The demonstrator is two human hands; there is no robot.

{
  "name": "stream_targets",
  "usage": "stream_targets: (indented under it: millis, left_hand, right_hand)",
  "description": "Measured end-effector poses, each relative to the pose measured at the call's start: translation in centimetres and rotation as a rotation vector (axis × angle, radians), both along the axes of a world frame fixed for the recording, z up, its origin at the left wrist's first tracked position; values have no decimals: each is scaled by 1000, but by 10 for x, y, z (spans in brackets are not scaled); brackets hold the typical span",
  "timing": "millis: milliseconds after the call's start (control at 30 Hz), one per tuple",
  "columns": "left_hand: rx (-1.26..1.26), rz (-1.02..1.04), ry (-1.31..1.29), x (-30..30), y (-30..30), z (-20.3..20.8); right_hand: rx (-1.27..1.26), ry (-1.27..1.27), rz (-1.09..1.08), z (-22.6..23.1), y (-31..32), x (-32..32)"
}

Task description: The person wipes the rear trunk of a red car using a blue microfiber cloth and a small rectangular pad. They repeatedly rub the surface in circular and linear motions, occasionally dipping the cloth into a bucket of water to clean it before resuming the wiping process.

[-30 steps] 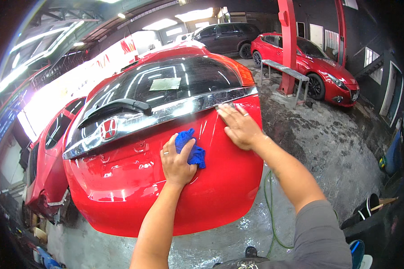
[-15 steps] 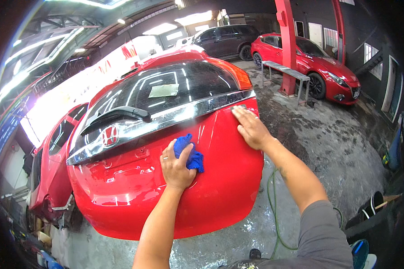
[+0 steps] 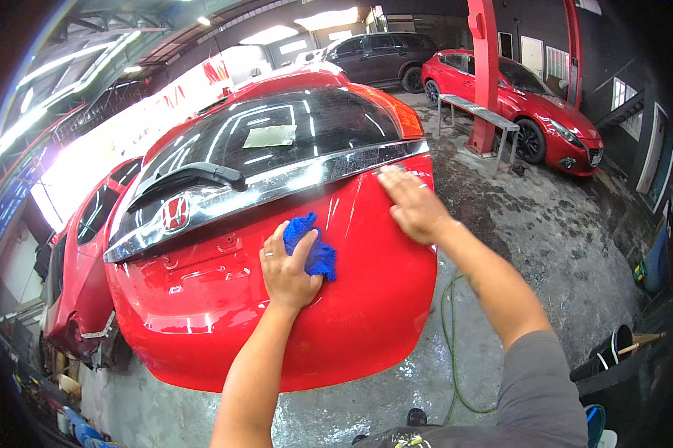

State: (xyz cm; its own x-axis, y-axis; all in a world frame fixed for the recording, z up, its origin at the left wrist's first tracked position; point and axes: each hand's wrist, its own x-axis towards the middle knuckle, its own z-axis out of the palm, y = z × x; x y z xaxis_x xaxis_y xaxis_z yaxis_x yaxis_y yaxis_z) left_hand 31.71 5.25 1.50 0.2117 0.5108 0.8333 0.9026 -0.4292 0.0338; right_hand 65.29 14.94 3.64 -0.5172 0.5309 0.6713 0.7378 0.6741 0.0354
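A glossy red tailgate [image 3: 351, 321] fills the middle, with a dark rear window, a chrome strip [image 3: 277, 190] and a black wiper [image 3: 191, 175]. My left hand [image 3: 288, 272] grips a crumpled blue microfibre cloth [image 3: 307, 239] against the red panel, below the strip. Higher up on the right, my right hand [image 3: 415, 205] lies with outstretched fingers on the panel near its edge, just under the strip. Its fingertips are a little blurred; whether anything thin lies beneath them cannot be seen.
A green hose [image 3: 450, 328] runs over the wet concrete floor [image 3: 560, 246] at right. Beyond stand a grey metal bench [image 3: 478, 110], a red post [image 3: 483, 75], a red car [image 3: 530, 104] and a dark SUV [image 3: 381, 60]. Another red car body [image 3: 90, 261] is close at left.
My right hand has shifted slightly left across the panel below the chrome strip. My left hand stays on the panel with the blue cloth. The whole view has shifted slightly.
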Motion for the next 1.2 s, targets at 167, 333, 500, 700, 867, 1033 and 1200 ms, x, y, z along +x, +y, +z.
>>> stream_targets:
  millis: [167, 333, 500, 700, 867, 1033, 1200]
  left_hand:
    - [18, 4, 4, -5, -1, 2]
    - [31, -46, -10, 4, -2, 2]
    - [15, -20, 25, -3, -2, 4]
    - [11, -2, 10, -5, 0, -5]
    - [17, -15, 9, 4, 3, 2]
    - [10, 12, 8, -3, -5, -2]
    - [23, -3, 12, 3, 2, 2]
  right_hand:
    - [-70, 35, -113, -2, 19, 43]
    - [-89, 498, -255, -34, 44, 128]
    - [-104, 306, -224, -40, 18, 62]
    - [-66, 209, -339, -53, -11, 39]
    - [-171, 243, -306, -22, 30, 70]
    - [-217, 152, -293, -51, -22, 55]
    - [-209, 210, -308, -7, 29, 71]
